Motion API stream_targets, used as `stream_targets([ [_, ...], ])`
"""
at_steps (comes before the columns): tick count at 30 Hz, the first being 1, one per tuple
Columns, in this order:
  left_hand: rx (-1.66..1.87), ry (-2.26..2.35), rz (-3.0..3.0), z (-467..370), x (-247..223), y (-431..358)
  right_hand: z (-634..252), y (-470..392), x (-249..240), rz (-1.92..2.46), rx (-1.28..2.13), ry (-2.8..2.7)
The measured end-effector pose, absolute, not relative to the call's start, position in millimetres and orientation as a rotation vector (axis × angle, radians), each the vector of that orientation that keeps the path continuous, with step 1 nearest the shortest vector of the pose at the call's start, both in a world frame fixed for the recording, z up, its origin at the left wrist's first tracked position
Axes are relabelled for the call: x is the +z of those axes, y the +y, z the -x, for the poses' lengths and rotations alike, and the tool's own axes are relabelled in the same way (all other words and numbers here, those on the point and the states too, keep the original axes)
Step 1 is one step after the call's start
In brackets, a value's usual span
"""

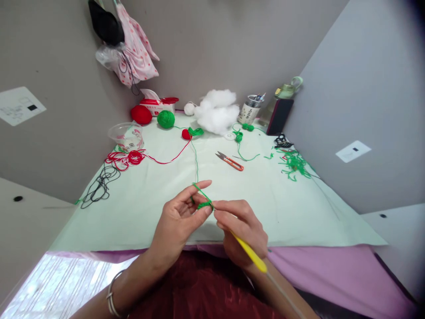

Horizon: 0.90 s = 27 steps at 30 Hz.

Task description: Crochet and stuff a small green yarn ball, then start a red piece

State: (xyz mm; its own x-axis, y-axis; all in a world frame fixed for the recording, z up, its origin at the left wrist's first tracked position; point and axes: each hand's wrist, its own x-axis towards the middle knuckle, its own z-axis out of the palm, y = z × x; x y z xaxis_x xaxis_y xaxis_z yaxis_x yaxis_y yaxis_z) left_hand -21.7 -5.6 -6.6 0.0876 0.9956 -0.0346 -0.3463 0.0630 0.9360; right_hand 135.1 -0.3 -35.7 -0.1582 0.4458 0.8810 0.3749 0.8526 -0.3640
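Note:
My left hand (181, 217) pinches a small green crocheted piece (205, 205) between thumb and fingers, its index finger raised with green yarn (202, 191) running over it. Closed around a crochet hook with a yellow handle (250, 253), my right hand (244, 226) meets the left at the crocheted piece. The hook's tip is too small to make out there. From the left index finger the yarn leads up the table to a red and green piece (191, 133). Orange-handled thread snips (229, 161) lie beyond my hands.
White stuffing (217, 111), a green yarn ball (165, 119) and a red one (141, 114) stand at the back. A plastic tub (126, 137) and red yarn (124, 159) are left; green scraps (295, 164) and a phone (280, 117) are right.

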Motion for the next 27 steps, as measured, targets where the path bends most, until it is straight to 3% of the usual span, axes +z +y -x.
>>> stream_targets([
  [5, 1.2, 0.825, -0.742, 16, -3, -8, -138, -2, -27, 0.698, -0.184, -1.885],
  [13, 1.141, 0.8, -0.709, 34, 7, 1, -134, -2, -13, 0.698, 0.723, -1.376],
  [23, 1.281, 1.06, -1.3, 43, 8, -4, -141, -6, -7, 0.698, 0.869, -1.265],
  [27, 1.137, 0.928, -1.127, 40, 4, -5, -136, -2, -10, 0.662, 1.019, -1.237],
])
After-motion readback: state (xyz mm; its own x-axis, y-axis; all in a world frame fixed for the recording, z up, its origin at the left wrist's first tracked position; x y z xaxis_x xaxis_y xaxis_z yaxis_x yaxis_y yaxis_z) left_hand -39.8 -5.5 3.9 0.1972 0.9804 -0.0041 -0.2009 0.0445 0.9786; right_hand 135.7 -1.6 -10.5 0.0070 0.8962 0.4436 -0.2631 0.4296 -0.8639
